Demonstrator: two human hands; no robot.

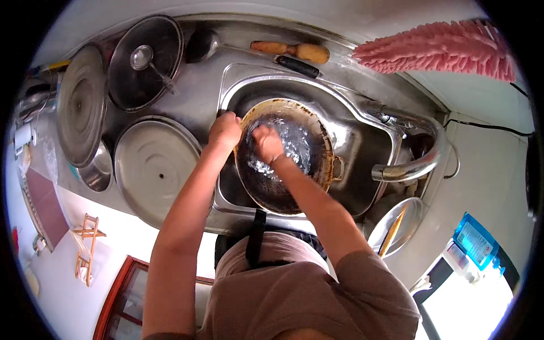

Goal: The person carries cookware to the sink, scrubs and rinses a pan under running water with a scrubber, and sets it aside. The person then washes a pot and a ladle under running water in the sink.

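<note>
A large round pan with a scorched, browned rim sits in the steel sink, with water splashing inside it. My left hand is closed at the pan's left rim, where the handle is hidden under the fingers. Another loop handle shows on the opposite side. Inside the pan, my right hand is curled and slightly blurred over the water. Whatever it may hold is hidden.
Left of the sink lie a large round lid, another lid and a dark pan with a ladle. A curved faucet stands right. Behind are wooden-handled tools; a white bowl is front right.
</note>
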